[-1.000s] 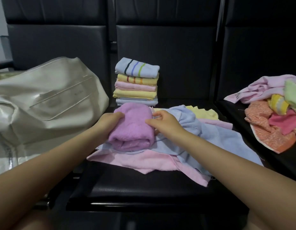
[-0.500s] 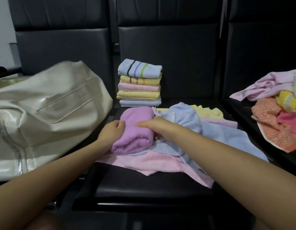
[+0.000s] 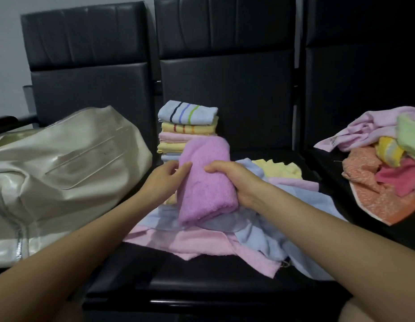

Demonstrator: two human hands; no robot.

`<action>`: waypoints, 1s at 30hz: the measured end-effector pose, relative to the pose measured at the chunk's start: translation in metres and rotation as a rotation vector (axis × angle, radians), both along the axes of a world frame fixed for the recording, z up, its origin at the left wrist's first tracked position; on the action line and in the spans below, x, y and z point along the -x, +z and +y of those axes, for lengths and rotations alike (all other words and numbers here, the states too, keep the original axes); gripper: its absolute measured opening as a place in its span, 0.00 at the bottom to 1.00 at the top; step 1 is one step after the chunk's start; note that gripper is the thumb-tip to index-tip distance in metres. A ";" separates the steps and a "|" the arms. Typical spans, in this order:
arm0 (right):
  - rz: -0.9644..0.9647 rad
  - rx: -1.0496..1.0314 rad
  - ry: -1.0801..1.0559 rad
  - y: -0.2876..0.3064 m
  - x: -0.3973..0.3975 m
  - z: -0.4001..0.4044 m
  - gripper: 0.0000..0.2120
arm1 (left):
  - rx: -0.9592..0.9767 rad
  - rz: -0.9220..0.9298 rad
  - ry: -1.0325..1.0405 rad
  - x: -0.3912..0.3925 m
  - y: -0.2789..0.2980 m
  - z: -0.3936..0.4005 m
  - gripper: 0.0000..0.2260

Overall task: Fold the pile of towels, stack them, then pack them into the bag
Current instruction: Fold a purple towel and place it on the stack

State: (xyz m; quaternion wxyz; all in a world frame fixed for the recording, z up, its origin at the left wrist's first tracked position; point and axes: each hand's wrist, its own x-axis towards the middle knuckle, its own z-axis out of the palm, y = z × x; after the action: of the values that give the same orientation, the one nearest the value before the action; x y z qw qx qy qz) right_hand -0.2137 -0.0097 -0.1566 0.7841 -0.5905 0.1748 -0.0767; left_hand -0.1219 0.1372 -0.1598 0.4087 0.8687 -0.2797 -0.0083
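Note:
A folded purple towel is lifted above the middle seat, held between both hands. My left hand grips its left edge and my right hand grips its right side. Behind it stands a stack of folded towels with a striped pale blue one on top; the purple towel hides the stack's lower right. Loose pink, blue and yellow towels lie spread on the seat under my hands. A cream bag lies on the left seat.
A heap of unfolded towels, pink, orange, yellow and green, sits on the right seat. Black seat backs rise behind everything. The middle seat's front edge is bare black cushion.
The purple towel has been lifted off the loose towels and raised in front of the stack. Both hands rose with it, still holding its sides.

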 end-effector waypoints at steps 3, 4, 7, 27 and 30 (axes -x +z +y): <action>-0.074 -0.043 -0.010 0.011 0.004 -0.011 0.33 | 0.022 0.283 0.029 0.017 0.008 -0.015 0.27; -0.092 -0.063 -0.011 0.014 0.006 -0.015 0.33 | 0.117 0.435 0.012 0.021 0.009 -0.023 0.25; -0.100 -0.092 0.031 0.023 0.014 -0.025 0.21 | 0.485 0.698 -0.050 0.024 0.016 -0.036 0.21; -0.050 -0.532 -0.140 0.013 0.012 -0.039 0.24 | 1.066 0.905 -0.163 0.023 0.023 -0.081 0.12; -0.042 -0.422 -0.114 0.006 0.007 -0.036 0.12 | 0.966 0.879 -0.154 0.020 0.007 -0.083 0.11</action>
State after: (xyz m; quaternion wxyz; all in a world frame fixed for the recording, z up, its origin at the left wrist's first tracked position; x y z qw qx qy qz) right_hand -0.2212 -0.0456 -0.1502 0.8882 -0.4007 0.2036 -0.0948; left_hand -0.1414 0.0539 -0.1527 0.8271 0.4810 -0.1202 -0.2650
